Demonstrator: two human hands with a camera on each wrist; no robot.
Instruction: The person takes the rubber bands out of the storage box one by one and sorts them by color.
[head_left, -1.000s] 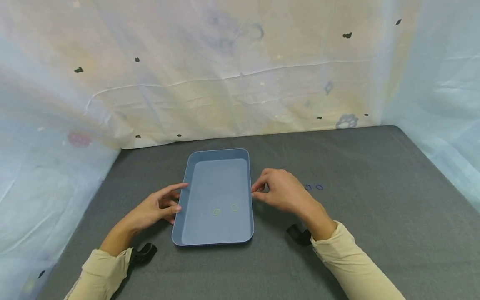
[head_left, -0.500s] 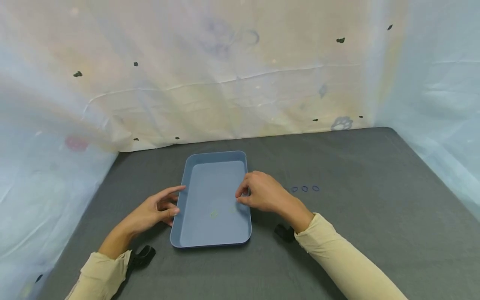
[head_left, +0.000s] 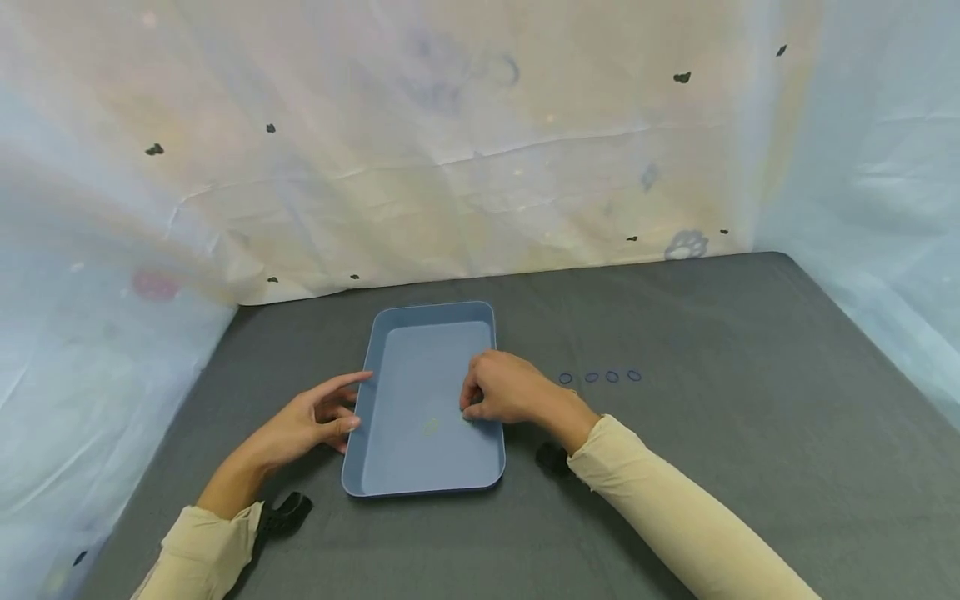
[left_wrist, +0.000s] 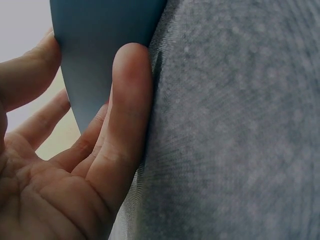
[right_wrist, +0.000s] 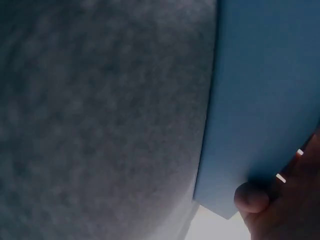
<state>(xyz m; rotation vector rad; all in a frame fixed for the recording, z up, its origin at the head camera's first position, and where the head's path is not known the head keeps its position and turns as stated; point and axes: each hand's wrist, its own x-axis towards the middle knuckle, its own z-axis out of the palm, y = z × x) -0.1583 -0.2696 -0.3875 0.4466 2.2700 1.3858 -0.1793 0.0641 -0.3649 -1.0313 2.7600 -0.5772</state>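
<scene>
A shallow blue-grey tray (head_left: 442, 354) lies on the dark cloth. My left hand (head_left: 303, 421) rests against its left side, fingers loosely extended and touching the rim and outer wall; the tray wall (left_wrist: 92, 55) shows beyond those fingers in the left wrist view. Over the right part of the tray, my right hand (head_left: 506, 387) points down, thumb and forefinger together at the tray floor. Those fingertips cover the spot where a second thin ring lay, so their hold on it is hidden. One thin yellow-green ring (head_left: 431, 419) shows on the tray floor.
To the right of the tray, several thin dark-blue rings lie in a row on the cloth, the leftmost blue ring (head_left: 566, 378) close to my right wrist. A pale patterned curtain (head_left: 450, 192) hangs behind the table (head_left: 712, 467).
My right hand has moved left, from beside the tray's right edge to inside it, uncovering more blue rings and covering one yellow-green ring. The left hand stays on the tray.
</scene>
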